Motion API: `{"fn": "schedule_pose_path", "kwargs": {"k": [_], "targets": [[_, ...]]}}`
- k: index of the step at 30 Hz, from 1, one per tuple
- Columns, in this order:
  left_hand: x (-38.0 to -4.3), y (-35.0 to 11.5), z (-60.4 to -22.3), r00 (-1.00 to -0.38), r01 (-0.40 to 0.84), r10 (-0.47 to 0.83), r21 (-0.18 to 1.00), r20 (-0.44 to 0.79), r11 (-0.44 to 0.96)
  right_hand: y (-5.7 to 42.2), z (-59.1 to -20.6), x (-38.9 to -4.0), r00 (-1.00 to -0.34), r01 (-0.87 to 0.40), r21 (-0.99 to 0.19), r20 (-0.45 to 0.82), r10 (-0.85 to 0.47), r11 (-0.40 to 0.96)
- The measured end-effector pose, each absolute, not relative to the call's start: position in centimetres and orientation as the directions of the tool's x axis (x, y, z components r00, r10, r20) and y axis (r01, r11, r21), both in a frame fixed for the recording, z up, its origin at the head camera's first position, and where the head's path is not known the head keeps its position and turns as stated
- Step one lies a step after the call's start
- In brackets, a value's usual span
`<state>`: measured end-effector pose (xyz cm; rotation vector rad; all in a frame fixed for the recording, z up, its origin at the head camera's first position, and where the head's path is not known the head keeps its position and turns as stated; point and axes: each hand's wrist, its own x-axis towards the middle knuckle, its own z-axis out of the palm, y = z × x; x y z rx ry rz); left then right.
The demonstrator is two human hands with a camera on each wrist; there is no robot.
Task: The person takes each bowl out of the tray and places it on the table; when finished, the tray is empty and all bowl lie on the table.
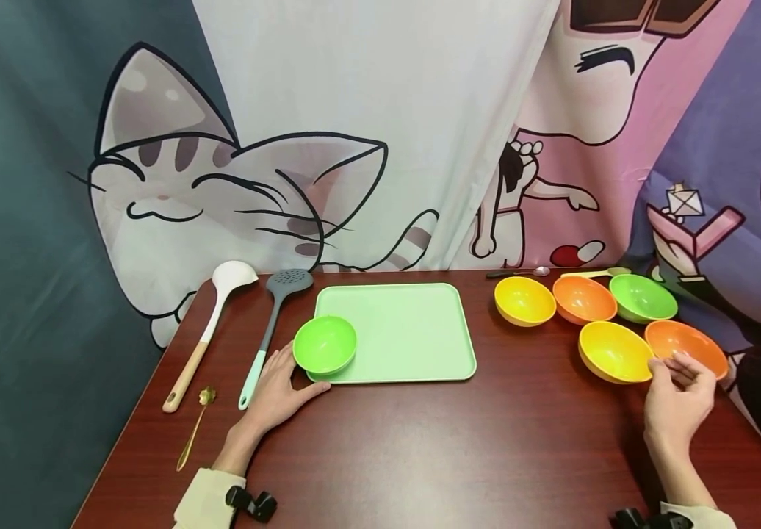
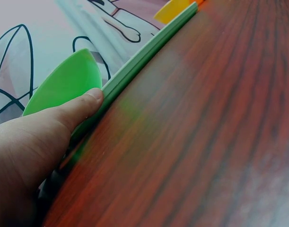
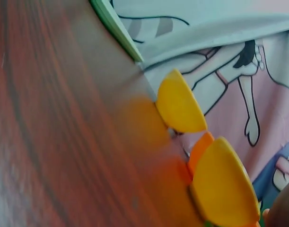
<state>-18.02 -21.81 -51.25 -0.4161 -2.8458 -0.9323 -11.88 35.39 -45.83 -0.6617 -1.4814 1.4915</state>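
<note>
A green bowl (image 1: 325, 345) sits on the left end of a pale green tray (image 1: 413, 334). My left hand (image 1: 280, 393) rests at the tray's near left corner, fingers extended along the side and thumb at the front edge. In the left wrist view the thumb (image 2: 80, 111) lies by the tray edge, below the bowl. My right hand (image 1: 679, 400) has thumb and forefinger together at the right rim of the nearer yellow bowl (image 1: 613, 354), pinching it. Its other fingers bend over an orange bowl (image 1: 687, 345), partly hiding it. The right wrist view catches only a sliver of this hand.
Behind stand another yellow bowl (image 1: 524, 301), an orange bowl (image 1: 584, 299) and a green bowl (image 1: 643, 297), with spoons beyond. On the left lie a white ladle (image 1: 222, 297), a slotted turner (image 1: 275, 316) and a small gold spoon (image 1: 195, 430). A printed curtain (image 1: 367, 73) backs the table.
</note>
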Motion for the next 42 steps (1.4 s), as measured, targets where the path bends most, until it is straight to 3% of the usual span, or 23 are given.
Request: {"fn": "schedule_pose_path", "kwargs": {"k": [10, 16, 24, 30, 42], "targets": [[-18.0, -21.8, -51.2, -0.954, 0.299, 0.219, 0.561, 0.207, 0.772, 31.5, -44.6, -12.9, -0.608, -0.245, -0.946, 0.320, 0.727, 0.212], [-17.9, -21.9, -51.3, -0.956, 0.290, 0.217, 0.563, 0.196, 0.774, 28.8, -44.4, -13.7, -0.728, -0.165, -0.942, 0.316, 0.608, 0.292], [-18.0, -21.9, -51.3, -0.956, 0.291, 0.218, 0.565, 0.194, 0.772, 25.4, -45.7, -14.5, -0.867, -0.243, -0.959, 0.282, 0.410, 0.146], [-18.0, -21.9, -51.3, -0.956, 0.291, 0.219, 0.561, 0.193, 0.775, 23.5, -46.8, -15.3, -0.904, -0.237, -0.945, 0.299, 0.305, 0.226], [-17.9, -21.9, -51.2, -0.960, 0.278, 0.212, 0.563, 0.181, 0.778, 19.6, -48.1, -16.7, -0.951, -0.223, -0.954, 0.258, 0.169, 0.198]]}}
